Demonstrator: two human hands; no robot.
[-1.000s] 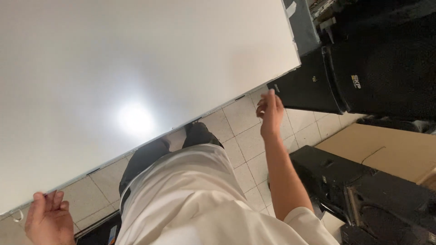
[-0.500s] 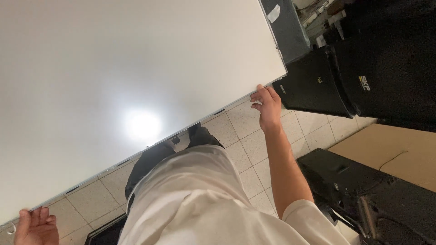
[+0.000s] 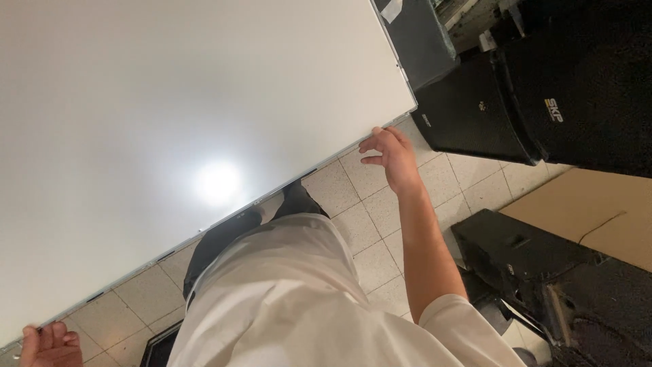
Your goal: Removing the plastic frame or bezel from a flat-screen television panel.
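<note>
Filling most of the view, a large white panel [image 3: 170,102] with a thin metal frame is held out flat in front of the person, its near edge running from lower left up to the corner at upper right, with a bright lamp glare on its face. Under it lies a floor [image 3: 370,217] of pale speckled tiles, and the person's white shirt [image 3: 285,299] and dark trousers show below the edge. To the right stand black speaker cabinets [image 3: 543,95], with a flat brown cardboard sheet [image 3: 591,211] and a black case [image 3: 523,251] on the floor beside them. The right hand [image 3: 390,153] sits at the panel's near right corner, fingers [image 3: 380,136] curled loosely and touching the edge from below, thumb apart; it looks like a light steadying hold, not a firm grip. The left hand [image 3: 51,343] is at the lower left end of the same edge, partly cut off by the picture, its fingers bent at the frame; whether they truly clasp it I cannot tell. The step in hand looks like carrying or levelling the panel by its near edge. Any next move calls for both hands working together, since the wide sheet could easily tip or flex.
</note>
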